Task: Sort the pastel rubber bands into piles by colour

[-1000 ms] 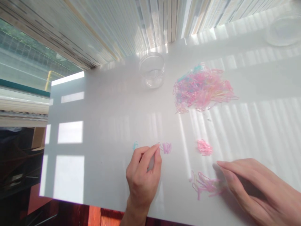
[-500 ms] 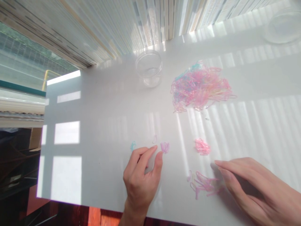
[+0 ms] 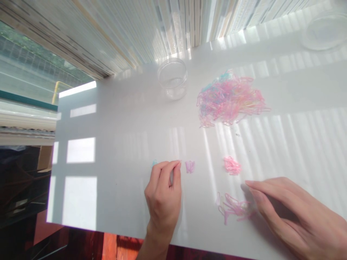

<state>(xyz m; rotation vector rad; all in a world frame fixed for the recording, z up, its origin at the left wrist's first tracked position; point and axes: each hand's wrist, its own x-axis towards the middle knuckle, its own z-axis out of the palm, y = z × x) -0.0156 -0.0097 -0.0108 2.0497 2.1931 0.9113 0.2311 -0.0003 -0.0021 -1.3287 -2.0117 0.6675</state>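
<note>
1. your left hand pinches its fingers together just beside the lilac elastic bands; any band held is hidden.
2. your right hand rests open, its fingers released, just beside the pink elastic bands on the table.

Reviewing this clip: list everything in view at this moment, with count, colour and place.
white table: one, white, across most of the view
heap of small elastic bands: one, pink with some blue, far right
clump of elastic bands: one, pink, below the heap
loose elastic bands: several, pink-lilac, beside the right hand
group of elastic bands: one, lilac, right of the left hand
elastic band: one, pale blue, at the left fingertips
round tub: one, clear, far edge
round dish: one, clear, far right corner
striped blind: one, pale, behind the table
left hand: one, fingertips pinched, near edge
right hand: one, fingers open, right
</note>
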